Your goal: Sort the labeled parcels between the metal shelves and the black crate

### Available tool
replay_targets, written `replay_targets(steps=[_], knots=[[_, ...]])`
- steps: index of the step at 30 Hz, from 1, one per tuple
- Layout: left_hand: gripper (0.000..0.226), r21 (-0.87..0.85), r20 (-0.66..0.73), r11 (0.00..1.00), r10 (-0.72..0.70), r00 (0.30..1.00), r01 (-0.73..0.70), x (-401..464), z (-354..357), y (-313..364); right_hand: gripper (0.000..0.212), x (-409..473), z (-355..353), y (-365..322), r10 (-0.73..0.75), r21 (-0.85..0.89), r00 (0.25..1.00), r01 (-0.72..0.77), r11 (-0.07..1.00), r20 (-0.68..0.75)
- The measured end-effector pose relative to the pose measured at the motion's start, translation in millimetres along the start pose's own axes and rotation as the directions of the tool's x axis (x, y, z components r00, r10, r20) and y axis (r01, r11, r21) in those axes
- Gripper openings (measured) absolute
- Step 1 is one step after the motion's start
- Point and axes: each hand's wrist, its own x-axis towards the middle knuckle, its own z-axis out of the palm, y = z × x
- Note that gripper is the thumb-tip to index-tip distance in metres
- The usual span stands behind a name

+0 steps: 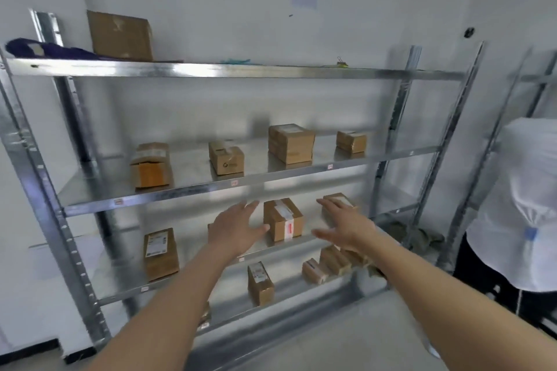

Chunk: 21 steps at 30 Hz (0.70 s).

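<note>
A metal shelf unit [211, 187] fills the view, with several brown labeled parcels on its tiers. A parcel with white label and red tape [283, 221] stands on the third tier. My left hand [235, 227] is spread open just left of it, the thumb near its side. My right hand [346, 224] is spread open to its right, in front of another parcel [342, 200]. Neither hand holds anything. The black crate is not in view.
Parcels also sit on the second tier [291, 143] and the lowest tier [259, 283]. A bigger carton [120, 36] and a purple cloth [45, 48] lie on top. A person in a white shirt [524, 205] stands at the right beside a second rack [497, 129].
</note>
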Motion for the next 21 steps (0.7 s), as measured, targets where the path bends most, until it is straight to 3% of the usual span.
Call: replay_targets(steps=[12,21], knots=[[0.072,-0.043,0.001,0.999,0.021,1.000,-0.021,70,81,176,0.088,14,-67,214,0.006,-0.121,0.999,-0.002,0.993,0.033],[0.071,-0.008,0.064,1.000,-0.016,0.998,0.017,130,142,214,0.086,83,-49,288,-0.038,-0.094,0.996,0.045,0.995,0.075]])
